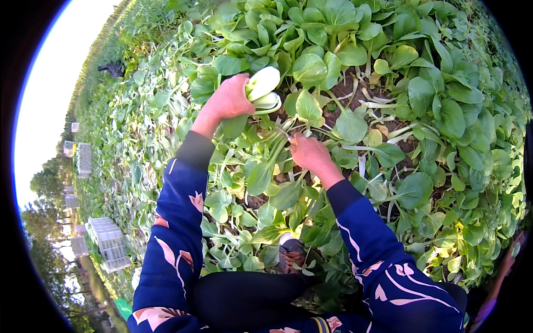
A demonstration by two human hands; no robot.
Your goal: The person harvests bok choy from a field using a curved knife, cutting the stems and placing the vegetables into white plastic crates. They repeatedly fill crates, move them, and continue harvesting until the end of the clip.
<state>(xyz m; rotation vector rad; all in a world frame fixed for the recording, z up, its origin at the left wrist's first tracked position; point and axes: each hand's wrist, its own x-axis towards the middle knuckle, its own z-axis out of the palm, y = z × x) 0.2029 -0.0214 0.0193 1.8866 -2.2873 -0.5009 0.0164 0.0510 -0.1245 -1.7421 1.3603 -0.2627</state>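
My left hand (231,96) grips a head of bok choy (264,84) by its leaves. Its pale, thick stalk base points to the right, out past my thumb. Lower and to the right, my right hand (311,155) is closed around a small knife (284,133); most of the handle is hidden in my fist. The short blade points up and left, over loose pale green stalks with leaves (270,160) lying on the ground. Standing bok choy plants (329,25) grow close together just beyond both hands.
Cut leaves and white stalks (377,105) litter the brown soil. My shoe (291,254) is planted among leaves below my hands. Plastic crates (109,243) stand at the left, with more farther off. A dark object (111,68) lies at the upper left. Part of an arm (501,270) shows at the lower right edge.
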